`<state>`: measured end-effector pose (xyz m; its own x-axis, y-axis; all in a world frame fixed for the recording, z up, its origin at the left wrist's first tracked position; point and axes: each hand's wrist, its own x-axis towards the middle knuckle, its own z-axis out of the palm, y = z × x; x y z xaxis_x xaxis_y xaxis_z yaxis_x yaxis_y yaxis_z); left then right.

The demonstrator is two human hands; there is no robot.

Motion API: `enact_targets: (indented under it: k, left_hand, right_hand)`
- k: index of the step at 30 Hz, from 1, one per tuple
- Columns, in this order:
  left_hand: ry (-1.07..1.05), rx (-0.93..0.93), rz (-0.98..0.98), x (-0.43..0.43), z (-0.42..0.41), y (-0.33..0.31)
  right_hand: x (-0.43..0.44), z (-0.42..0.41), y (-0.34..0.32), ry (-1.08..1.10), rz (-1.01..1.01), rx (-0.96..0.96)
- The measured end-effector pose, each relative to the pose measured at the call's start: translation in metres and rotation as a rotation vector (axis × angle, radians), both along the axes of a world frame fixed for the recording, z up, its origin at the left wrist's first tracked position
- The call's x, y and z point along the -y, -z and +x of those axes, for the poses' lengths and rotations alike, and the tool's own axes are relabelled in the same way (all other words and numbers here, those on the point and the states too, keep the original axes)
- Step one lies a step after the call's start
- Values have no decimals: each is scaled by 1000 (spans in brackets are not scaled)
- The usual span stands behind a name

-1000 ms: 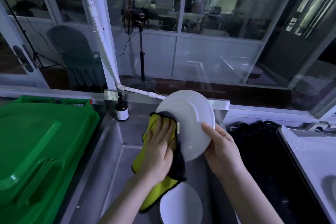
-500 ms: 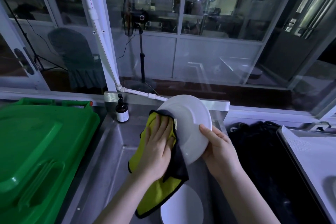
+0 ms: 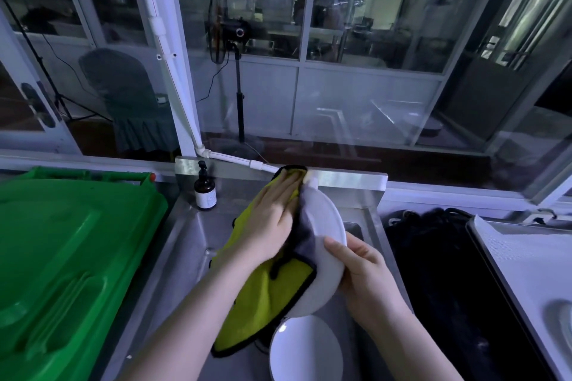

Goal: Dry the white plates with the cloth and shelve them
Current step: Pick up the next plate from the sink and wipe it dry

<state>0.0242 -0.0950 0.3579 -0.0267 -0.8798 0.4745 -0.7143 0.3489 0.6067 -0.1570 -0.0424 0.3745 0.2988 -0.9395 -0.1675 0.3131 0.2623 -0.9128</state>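
I hold a white plate (image 3: 325,226) nearly on edge over the steel sink. My right hand (image 3: 362,275) grips its near rim, thumb on the front face. My left hand (image 3: 272,219) lies flat with straight fingers on a yellow cloth with a black hem (image 3: 263,297), pressing it against the plate's left face. The cloth hangs down below the hand and covers much of that face. A second white plate (image 3: 306,349) lies in the sink just below.
A green plastic bin lid (image 3: 68,257) fills the left. A brown pump bottle (image 3: 205,192) stands on the sink's (image 3: 185,244) back left corner. Black cloth or bags (image 3: 439,272) lie to the right, then a white tray (image 3: 526,263) at the far right. Glass partitions stand behind.
The plate has turned from facing me to nearly edge-on. My left hand slid the cloth up and away toward the plate's far rim. My right hand kept its grip.
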Motion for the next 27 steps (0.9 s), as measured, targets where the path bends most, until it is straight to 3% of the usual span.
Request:
enact_targets:
  k: [2,5,7,10,15,17,27]
  left_hand:
    - [-70,-143,50,1,7,17]
    - [-157,-565,215,-19,5,41]
    - [-185,-703,219,-39,-6,54]
    - [-160,-630,90,-67,-28,61]
    - [-135,-96,-50,-85,-51,63]
    - [-110,10,-48,-81,-46,56]
    - [-187,-172,315,-52,29,56]
  right_hand:
    - [0,-8,-4,27,22,28]
    - [3,-15,-6,85,68,78]
    - [5,-16,-6,124,86,111]
    - [8,-10,-7,153,85,158]
    - [10,5,-6,176,78,187]
    - [6,11,-5,171,78,185]
    - [-12,34,8,149,83,33]
